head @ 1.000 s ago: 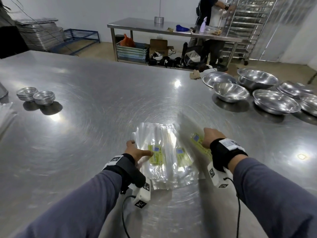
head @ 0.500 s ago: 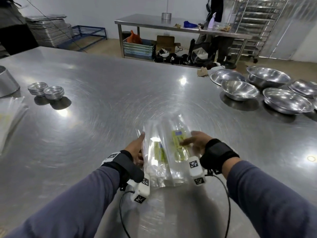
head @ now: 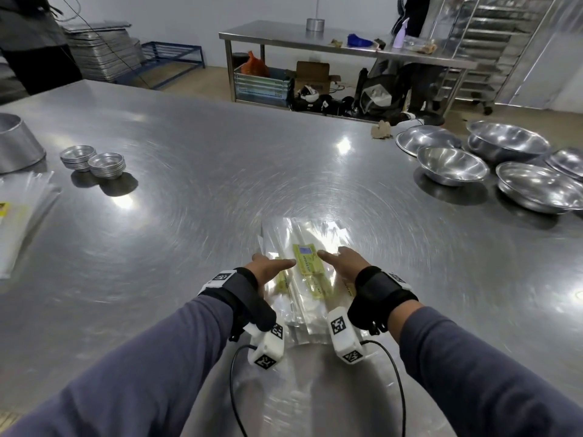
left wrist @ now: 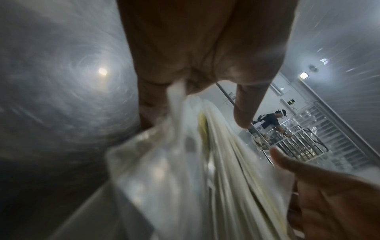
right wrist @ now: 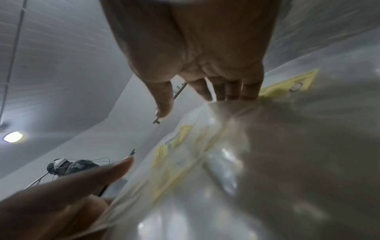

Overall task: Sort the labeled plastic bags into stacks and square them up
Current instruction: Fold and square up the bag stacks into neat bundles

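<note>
A stack of clear plastic bags (head: 315,234) with yellow labels (head: 304,258) lies on the steel table (head: 195,197) right in front of me. My left hand (head: 274,264) presses its left side and my right hand (head: 336,257) presses its right side, so the stack sits squeezed between the palms. Both thumbs stretch inward over the top bag. In the left wrist view the bags (left wrist: 195,178) run up into the web of the left hand (left wrist: 197,100), fingers straight along their edge. The right wrist view shows straight fingers (right wrist: 232,91) going behind the bags (right wrist: 257,162).
A second pile of clear bags (head: 22,216) lies at the table's left edge, near a metal cone vessel (head: 15,143) and two stacks of small tins (head: 93,159). Several steel bowls (head: 451,165) stand at the right. A person works at a rack beyond.
A second ago the bags lay spread out with my hands apart on them. My hands have since come together and gathered the bags into one narrow stack.
</note>
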`<act>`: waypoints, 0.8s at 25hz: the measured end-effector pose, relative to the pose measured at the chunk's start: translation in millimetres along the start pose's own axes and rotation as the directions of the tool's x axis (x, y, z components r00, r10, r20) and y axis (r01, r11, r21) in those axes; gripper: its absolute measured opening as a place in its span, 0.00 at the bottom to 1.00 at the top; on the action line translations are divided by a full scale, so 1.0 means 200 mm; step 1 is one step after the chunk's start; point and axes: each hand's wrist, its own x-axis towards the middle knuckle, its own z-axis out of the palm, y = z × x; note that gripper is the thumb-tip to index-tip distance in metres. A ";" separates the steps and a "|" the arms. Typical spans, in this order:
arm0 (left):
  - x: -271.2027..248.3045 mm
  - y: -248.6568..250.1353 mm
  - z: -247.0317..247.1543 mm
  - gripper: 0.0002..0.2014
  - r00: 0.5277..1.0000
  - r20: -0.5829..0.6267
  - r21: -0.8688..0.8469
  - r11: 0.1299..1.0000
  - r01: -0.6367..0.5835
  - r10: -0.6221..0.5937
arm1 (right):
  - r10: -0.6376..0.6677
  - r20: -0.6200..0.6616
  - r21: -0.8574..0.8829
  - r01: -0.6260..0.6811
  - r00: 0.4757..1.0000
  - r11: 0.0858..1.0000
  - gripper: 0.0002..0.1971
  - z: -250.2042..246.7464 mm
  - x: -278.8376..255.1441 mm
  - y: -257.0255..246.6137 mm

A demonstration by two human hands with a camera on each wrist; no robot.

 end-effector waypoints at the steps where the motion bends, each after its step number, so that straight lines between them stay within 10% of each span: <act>1: 0.03 -0.01 0.00 0.62 1.000 -0.014 0.010 1.000 0.008 -0.008 | 0.003 -0.009 0.020 -0.003 1.000 1.000 0.35 0.01 0.01 0.01; 4: 0.00 0.00 0.00 0.69 0.999 -0.037 0.025 1.000 -0.002 0.003 | -0.033 0.036 0.038 0.031 0.999 0.999 0.28 0.06 0.03 0.00; 9: -0.07 0.01 -0.01 0.49 0.995 -0.104 0.146 0.989 0.011 0.005 | -0.067 0.031 0.174 0.060 0.997 0.983 0.21 -0.04 0.00 0.02; 13: -0.07 0.00 -0.02 0.50 0.995 -0.098 0.185 0.983 0.019 -0.001 | 0.124 -0.211 -0.073 -0.143 0.969 0.987 0.31 -0.19 0.01 0.13; 20: -0.10 -0.02 -0.01 0.50 0.995 -0.097 0.190 0.982 0.011 0.007 | 0.204 -0.154 -0.216 -0.234 0.967 0.948 0.39 -0.09 0.08 0.09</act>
